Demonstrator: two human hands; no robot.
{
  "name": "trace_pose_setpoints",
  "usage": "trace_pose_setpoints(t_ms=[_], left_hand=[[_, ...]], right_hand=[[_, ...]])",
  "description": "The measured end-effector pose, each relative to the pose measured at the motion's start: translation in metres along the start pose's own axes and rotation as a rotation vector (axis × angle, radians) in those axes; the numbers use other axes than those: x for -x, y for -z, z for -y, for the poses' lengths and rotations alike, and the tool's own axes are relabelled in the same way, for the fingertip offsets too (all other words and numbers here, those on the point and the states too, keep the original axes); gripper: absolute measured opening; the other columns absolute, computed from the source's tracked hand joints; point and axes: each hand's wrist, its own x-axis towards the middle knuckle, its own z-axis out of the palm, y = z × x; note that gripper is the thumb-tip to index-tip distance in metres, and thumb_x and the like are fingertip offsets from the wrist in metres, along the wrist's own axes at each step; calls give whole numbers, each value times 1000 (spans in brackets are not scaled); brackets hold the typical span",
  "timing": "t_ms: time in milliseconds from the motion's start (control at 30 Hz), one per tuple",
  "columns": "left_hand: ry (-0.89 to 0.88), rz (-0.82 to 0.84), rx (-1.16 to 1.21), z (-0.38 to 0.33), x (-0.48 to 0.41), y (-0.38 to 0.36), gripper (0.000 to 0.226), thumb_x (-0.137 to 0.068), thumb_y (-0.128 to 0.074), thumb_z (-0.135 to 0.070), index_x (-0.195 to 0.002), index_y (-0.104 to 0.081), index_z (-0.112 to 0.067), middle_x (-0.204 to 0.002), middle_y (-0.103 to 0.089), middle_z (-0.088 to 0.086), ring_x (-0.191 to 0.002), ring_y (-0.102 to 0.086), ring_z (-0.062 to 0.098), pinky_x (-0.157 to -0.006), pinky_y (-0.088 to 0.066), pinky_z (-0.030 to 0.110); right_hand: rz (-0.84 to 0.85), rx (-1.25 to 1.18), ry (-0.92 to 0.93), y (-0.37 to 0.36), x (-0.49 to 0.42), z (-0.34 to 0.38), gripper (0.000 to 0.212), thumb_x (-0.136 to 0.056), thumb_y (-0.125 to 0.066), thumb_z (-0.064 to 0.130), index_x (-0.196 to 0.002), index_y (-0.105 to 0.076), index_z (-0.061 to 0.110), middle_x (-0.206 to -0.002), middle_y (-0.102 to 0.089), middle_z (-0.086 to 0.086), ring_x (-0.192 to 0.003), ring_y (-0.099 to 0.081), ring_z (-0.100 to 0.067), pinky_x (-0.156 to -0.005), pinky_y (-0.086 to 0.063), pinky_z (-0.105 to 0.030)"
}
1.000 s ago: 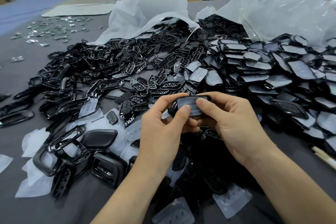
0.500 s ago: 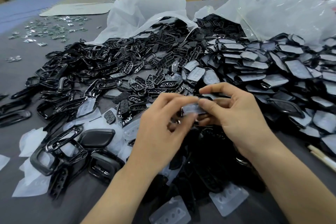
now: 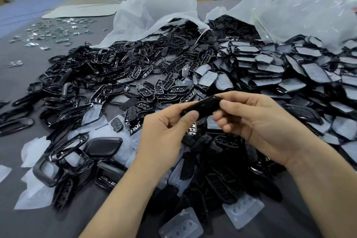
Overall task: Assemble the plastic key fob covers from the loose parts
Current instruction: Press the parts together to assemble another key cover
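Observation:
Both hands hold one glossy black key fob cover (image 3: 202,107) above the parts heap, its dark back turned toward me. My left hand (image 3: 166,133) pinches its lower left end between thumb and fingers. My right hand (image 3: 257,121) pinches its upper right end, thumb on the near face and fingers curled behind. Black frames (image 3: 63,147) lie at the near left. Black button plates (image 3: 168,87) spread in the middle. Shells with pale translucent pads (image 3: 270,67) fill the right side.
Two translucent plastic bags (image 3: 154,13) lie open at the back of the heap. Loose translucent pads (image 3: 242,209) rest near the front edge. Small shiny metal pieces (image 3: 54,33) are scattered at the far left on the grey table (image 3: 29,222).
The cover has been turned over between my hands: its pale inner side faced me earlier, now its glossy black back does. Both hands have shifted slightly up and to the right.

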Motion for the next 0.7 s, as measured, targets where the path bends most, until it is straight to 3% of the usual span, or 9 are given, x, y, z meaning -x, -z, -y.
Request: trace_pose_setpoints(t_ms=[100, 167, 233, 300, 433, 567, 700], left_hand=[[219, 57, 313, 0, 1, 1, 26, -70, -64, -16, -93, -75, -14, -91, -75, 9, -87, -72, 21, -79, -56, 23], [310, 102, 482, -3, 1, 0, 27, -68, -64, -15, -90, -77, -8, -95, -74, 14, -86, -73, 23, -74, -56, 22], [349, 113, 574, -7, 1, -2, 26, -66, -64, -17, -86, -78, -10, -93, -75, 13, -83, -73, 21, -70, -56, 21], [366, 84, 622, -8, 0, -4, 22, -65, -64, -18, -79, -79, -10, -88, -75, 12, -80, -74, 19, -68, -57, 21], [404, -1, 626, -8, 0, -6, 22, -57, -69, -21, -70, -76, -5, -83, -75, 15, -75, -74, 20, -65, -58, 23], [425, -53, 660, -6, 1, -7, 26, -54, -71, -18, -68, -56, -4, -85, -74, 16, -74, -74, 22, -63, -58, 25], [415, -32, 704, -5, 0, -5, 17, -56, -72, -17, -62, -62, -5, -87, -75, 13, -78, -73, 18, -66, -58, 24]], right_hand=[[-2, 34, -4, 6, -1, 1, 24, -69, -64, 13, -91, -69, 3, -60, -55, 1, -49, -46, -5, -44, -39, -12], [6, -52, -24, 8, -2, 2, 26, -63, -67, 15, -85, -71, 1, -62, -57, 1, -52, -50, -4, -47, -43, -12], [23, -149, -40, 7, -3, 2, 15, -61, -68, 15, -71, -74, 7, -63, -61, 1, -54, -55, -4, -50, -46, -12], [18, -189, -41, 5, -6, -1, 10, -62, -67, 16, -59, -74, 10, -62, -64, 2, -55, -58, -4, -51, -47, -12], [-16, -230, -59, 4, -9, -6, 10, -62, -67, 14, -59, -75, 8, -63, -67, 0, -57, -62, -5, -54, -51, -14], [-57, -272, -65, 3, -12, -8, 9, -61, -67, 13, -58, -74, 7, -60, -65, -1, -56, -62, -6, -55, -52, -15], [-66, -312, -76, 2, -13, -10, 8, -59, -69, 14, -56, -73, 7, -60, -63, -1, -56, -62, -7, -56, -52, -15]])
